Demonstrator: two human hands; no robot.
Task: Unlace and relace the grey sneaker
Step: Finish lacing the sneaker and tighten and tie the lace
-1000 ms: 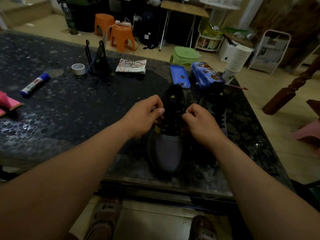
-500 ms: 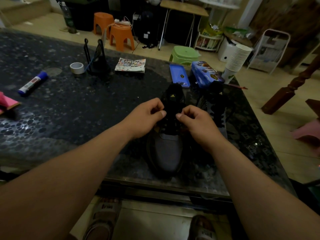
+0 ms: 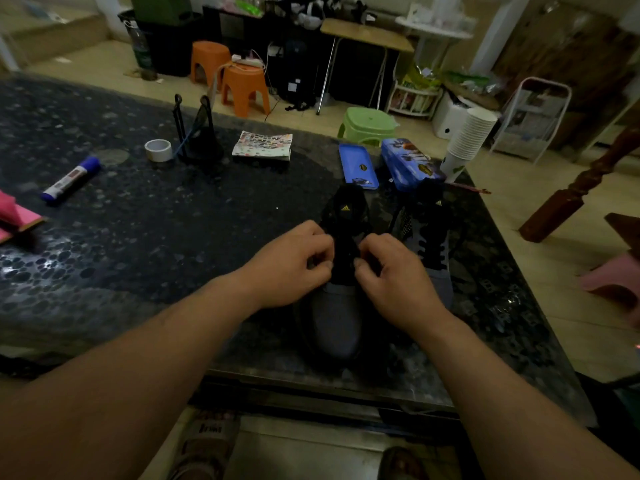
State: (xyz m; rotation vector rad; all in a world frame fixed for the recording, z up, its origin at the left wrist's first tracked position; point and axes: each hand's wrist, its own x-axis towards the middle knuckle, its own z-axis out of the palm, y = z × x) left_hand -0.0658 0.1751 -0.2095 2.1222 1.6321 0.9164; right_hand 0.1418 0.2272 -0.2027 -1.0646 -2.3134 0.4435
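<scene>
A small yellow three-stripe logo (image 3: 345,208) is seen on the black tongue (image 3: 347,199) of the grey sneaker (image 3: 337,320). Another is carried by the second sneaker (image 3: 434,252) beside it. Lettering on the sandal strap (image 3: 211,427) cannot be read.

One wide camera sits on the person's head and looks forward and down, close above the left hand (image 3: 291,268), the right hand (image 3: 398,282) and the grey shoe (image 3: 337,320) at the near edge of the table (image 3: 173,237), with the floor (image 3: 505,209) beyond.
</scene>
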